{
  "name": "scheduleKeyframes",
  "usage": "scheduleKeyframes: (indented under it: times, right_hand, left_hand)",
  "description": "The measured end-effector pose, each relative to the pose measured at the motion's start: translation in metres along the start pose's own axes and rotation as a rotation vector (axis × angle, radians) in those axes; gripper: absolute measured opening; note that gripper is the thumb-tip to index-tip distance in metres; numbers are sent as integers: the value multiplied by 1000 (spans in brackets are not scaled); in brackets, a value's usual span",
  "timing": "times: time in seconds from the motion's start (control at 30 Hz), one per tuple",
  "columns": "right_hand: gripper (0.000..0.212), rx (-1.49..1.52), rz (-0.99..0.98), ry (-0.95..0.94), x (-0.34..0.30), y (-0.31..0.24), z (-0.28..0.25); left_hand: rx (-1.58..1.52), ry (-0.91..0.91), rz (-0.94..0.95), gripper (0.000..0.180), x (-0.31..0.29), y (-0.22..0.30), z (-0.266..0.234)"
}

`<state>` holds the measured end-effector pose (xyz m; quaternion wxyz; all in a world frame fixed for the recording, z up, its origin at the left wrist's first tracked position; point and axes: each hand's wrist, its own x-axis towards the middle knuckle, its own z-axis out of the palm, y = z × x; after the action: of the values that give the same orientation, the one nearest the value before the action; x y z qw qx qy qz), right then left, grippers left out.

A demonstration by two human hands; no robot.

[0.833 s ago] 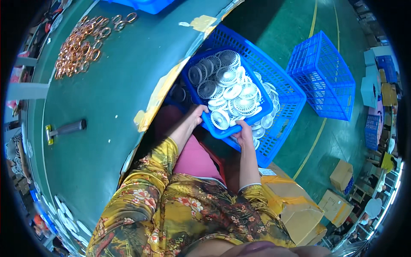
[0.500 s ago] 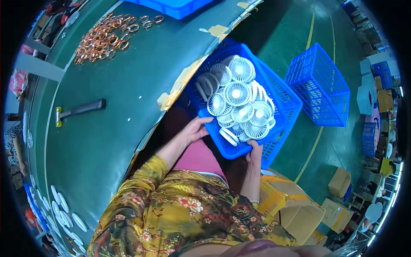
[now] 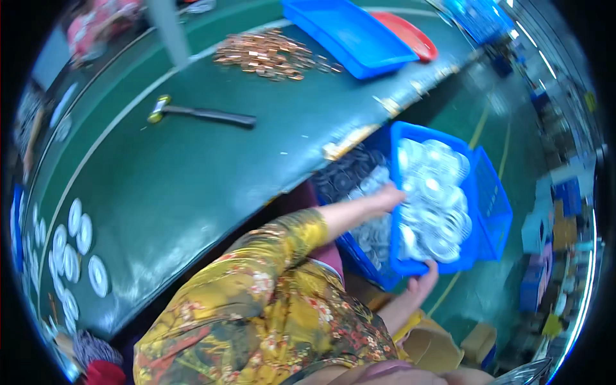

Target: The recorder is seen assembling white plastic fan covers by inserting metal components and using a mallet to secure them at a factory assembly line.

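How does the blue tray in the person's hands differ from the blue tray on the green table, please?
The held tray has the left hand and right hand at its rim, while the table tray rests on the green table. The held tray is loaded with pale round discs; the table tray shows its bare blue bottom. Both are blue with raised sides.

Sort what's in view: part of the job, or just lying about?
In the job:
- held blue tray, left hand at its side, right hand at its near edge
- pale round discs inside
- probably the blue crate partly behind it

Lying about, on the green table:
- hammer
- copper-coloured pieces
- second blue tray
- red dish
- loose white discs
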<state>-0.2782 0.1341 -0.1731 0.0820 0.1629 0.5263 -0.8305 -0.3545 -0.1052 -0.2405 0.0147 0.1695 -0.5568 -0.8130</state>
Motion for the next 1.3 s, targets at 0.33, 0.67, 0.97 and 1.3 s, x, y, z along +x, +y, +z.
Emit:
scheduleKeyframes:
  times: [0.33, 0.67, 0.97, 1.3]
  right_hand:
    - [38, -222, -267, -178, -88, -75, 108]
    - [38, -136, 1, -864, -190, -62, 239]
    - [35, -575, 295, -1552, -194, 56, 511]
    - [27, -759, 513, -1743, -207, 168, 647]
  left_hand:
    - [423, 155, 656, 98, -208, 192, 24]
    - [561, 852, 995, 100, -423, 226, -122]
    - [369, 1356, 881, 84, -471, 236, -252]
    - [432, 1518, 543, 89, -475, 233, -336]
